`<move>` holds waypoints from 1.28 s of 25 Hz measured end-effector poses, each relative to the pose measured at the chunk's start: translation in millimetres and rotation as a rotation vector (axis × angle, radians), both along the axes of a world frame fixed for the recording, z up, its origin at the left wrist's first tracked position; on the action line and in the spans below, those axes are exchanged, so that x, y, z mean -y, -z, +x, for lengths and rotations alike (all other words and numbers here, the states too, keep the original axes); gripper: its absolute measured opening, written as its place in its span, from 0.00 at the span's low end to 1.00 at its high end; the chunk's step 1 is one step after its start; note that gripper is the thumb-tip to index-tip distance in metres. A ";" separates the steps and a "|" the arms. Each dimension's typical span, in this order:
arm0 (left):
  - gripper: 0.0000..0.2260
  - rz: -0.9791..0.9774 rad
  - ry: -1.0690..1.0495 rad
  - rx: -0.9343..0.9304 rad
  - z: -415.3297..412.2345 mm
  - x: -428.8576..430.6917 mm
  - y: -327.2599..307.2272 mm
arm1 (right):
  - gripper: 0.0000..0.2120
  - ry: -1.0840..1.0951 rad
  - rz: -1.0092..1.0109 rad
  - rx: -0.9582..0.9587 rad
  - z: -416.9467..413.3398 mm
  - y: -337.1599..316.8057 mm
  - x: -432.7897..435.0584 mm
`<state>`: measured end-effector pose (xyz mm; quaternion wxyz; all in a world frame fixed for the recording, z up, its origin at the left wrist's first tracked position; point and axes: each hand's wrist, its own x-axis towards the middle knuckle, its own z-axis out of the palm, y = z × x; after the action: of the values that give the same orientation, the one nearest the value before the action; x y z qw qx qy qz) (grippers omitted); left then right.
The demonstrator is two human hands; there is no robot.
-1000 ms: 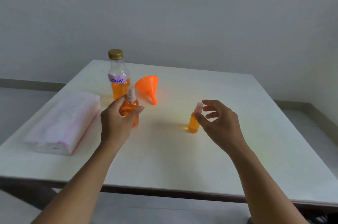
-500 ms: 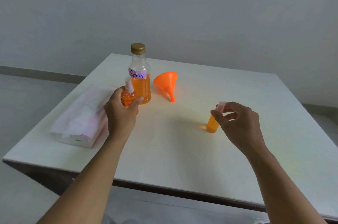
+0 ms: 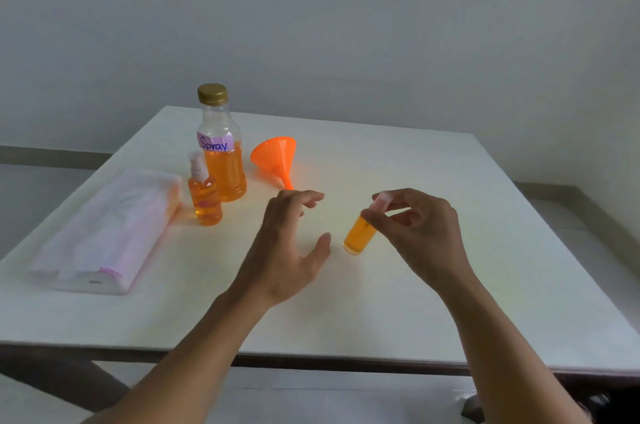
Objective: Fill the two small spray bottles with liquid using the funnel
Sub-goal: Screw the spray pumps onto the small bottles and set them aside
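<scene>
The right hand (image 3: pixel 426 236) pinches the right sprayer (image 3: pixel 360 235) by its top, thumb and fingertips closed on the clear cap (image 3: pixel 381 200), the other fingers curled. This sprayer leans, top to the right and base to the left, near the middle of the table (image 3: pixel 415 302); orange liquid fills most of its body. Whether its base touches the table or hangs just above it cannot be told. The left hand (image 3: pixel 287 250) hovers just left of that sprayer, apart from it and holding nothing: fingers loosely bent and spread, thumb held out away from them, palm turned toward the sprayer. The left sprayer (image 3: pixel 205 198) stands upright on the table well to the left, pump top on, orange liquid up to about its shoulder. Just behind it stands the big bottle (image 3: pixel 223 167), upright, with a gold lid (image 3: pixel 212 93) on and a pink label (image 3: pixel 214 143) reading "Spray."; its liquid reaches roughly the label's lower edge, and the part above is clear. The orange funnel (image 3: pixel 275 155) lies on its side just right of the big bottle, its spout pointing toward the near side, close to the left hand's fingertips. A tissue pack (image 3: pixel 104 226) lies along the table's left edge, near the left sprayer. A plain grey wall (image 3: pixel 346 25) rises behind the table.
</scene>
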<state>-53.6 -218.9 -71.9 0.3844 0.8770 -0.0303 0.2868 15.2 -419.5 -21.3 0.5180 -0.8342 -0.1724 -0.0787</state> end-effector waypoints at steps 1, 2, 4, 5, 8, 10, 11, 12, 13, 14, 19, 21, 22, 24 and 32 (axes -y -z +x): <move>0.28 0.005 0.058 -0.095 2.6 10.8 3.0 | 0.06 -0.012 0.005 -0.012 -2.3 -1.0 -0.2; 0.30 0.015 0.093 -0.144 6.2 20.4 5.6 | 0.08 -0.026 0.018 -0.031 -4.5 -2.0 0.3; 0.28 -0.002 0.149 -0.148 12.9 33.6 7.3 | 0.09 -0.052 0.044 -0.069 -7.8 -4.6 1.6; 0.26 -0.011 0.172 -0.130 15.8 38.3 7.7 | 0.08 -0.049 0.046 -0.077 -8.3 -5.7 3.5; 0.24 0.038 0.184 -0.102 22.1 45.1 8.0 | 0.08 -0.014 -0.003 -0.098 -4.8 -7.5 13.6; 0.25 0.045 0.184 -0.134 24.4 46.3 10.4 | 0.08 -0.011 -0.040 -0.135 -1.6 -7.6 19.0; 0.25 0.047 0.187 -0.156 25.5 47.8 11.3 | 0.08 -0.011 -0.060 -0.151 0.3 -7.5 21.2; 0.25 0.052 0.192 -0.171 26.2 49.8 11.4 | 0.07 -0.011 -0.083 -0.157 1.8 -7.4 22.3; 0.24 0.056 0.201 -0.176 26.8 52.0 11.3 | 0.07 -0.008 -0.106 -0.156 2.9 -7.3 23.0; 0.24 0.058 0.211 -0.176 27.4 54.3 11.3 | 0.07 -0.007 -0.122 -0.156 4.1 -7.2 23.9; 0.24 0.039 0.255 -0.235 30.1 56.5 14.1 | 0.10 -0.073 -0.076 -0.259 9.2 -9.1 31.8; 0.23 0.031 0.276 -0.258 30.8 54.6 15.3 | 0.10 -0.119 -0.028 -0.295 9.6 -10.0 34.7; 0.23 0.024 0.285 -0.264 31.5 53.3 16.0 | 0.10 -0.145 -0.006 -0.307 9.8 -10.1 36.5; 0.21 0.005 0.286 -0.283 32.7 50.0 17.2 | 0.09 -0.204 0.071 -0.331 11.2 -10.8 41.3; 0.30 -0.256 0.342 -0.358 30.9 49.5 13.7 | 0.03 0.108 -0.023 -0.214 26.3 -6.1 84.3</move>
<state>-22.6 -268.4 -85.6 0.5342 0.8401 -0.0731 0.0595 41.6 -503.8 -15.2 0.5188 -0.8518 -0.0715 -0.0150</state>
